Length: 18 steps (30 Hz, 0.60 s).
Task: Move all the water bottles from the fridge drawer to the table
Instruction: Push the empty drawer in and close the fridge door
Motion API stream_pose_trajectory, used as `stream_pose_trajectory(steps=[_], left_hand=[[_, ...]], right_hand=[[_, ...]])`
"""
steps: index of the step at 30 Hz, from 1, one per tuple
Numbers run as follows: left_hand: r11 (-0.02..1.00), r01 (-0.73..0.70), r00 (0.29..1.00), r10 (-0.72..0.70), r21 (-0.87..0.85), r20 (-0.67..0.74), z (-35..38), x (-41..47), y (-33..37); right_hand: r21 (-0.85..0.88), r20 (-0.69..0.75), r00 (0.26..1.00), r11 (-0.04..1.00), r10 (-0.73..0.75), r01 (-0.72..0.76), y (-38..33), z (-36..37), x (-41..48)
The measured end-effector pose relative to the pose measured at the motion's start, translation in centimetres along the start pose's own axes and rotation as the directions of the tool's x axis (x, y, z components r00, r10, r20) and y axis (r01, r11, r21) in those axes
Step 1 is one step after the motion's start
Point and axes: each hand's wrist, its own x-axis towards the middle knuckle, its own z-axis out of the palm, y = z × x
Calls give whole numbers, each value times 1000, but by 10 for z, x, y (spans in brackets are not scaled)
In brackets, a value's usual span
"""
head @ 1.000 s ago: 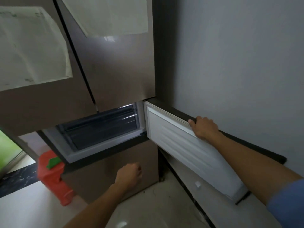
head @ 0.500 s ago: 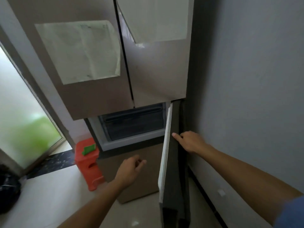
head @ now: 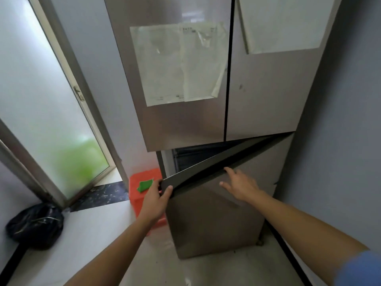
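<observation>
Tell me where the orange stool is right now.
In the head view, the orange stool stands on the floor left of the fridge's lower door, just behind the left hand, with a green object lying on top of it.

Counted one fridge point(head: 226, 112), two closed upper doors, one lower door point(head: 216, 213) ajar. Three paper sheets taped on. One orange stool point(head: 142, 195), one green scrap point(head: 145, 185), one black bag point(head: 35, 225). Two hands. Zero bottles spotted.

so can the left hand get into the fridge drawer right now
Probably not. The lower fridge door is swung most of the way across the opening, leaving a narrow dark gap, and the left hand grips that door's edge.
</observation>
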Motion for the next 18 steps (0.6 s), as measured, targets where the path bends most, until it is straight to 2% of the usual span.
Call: stream_pose_trajectory(steps=[4,10,14,18], left_hand=[[998,61,995,-62,-14,-76,-1,38,-3],[983,174,962,-157,58,-222,10,90,-8],[981,163,928,-115,109,-353,14,118,-1],[974,190,893,-117,127,-435,22,136,3]], right_hand=[[0,7,1000,1000,-12,12,-14,3,31],[56,-9,995,993,-99,99,-11,13,76],[3,-86,985,988,-151,151,-10,19,97],[-8,-94,977,981,-192,192,-8,25,109]])
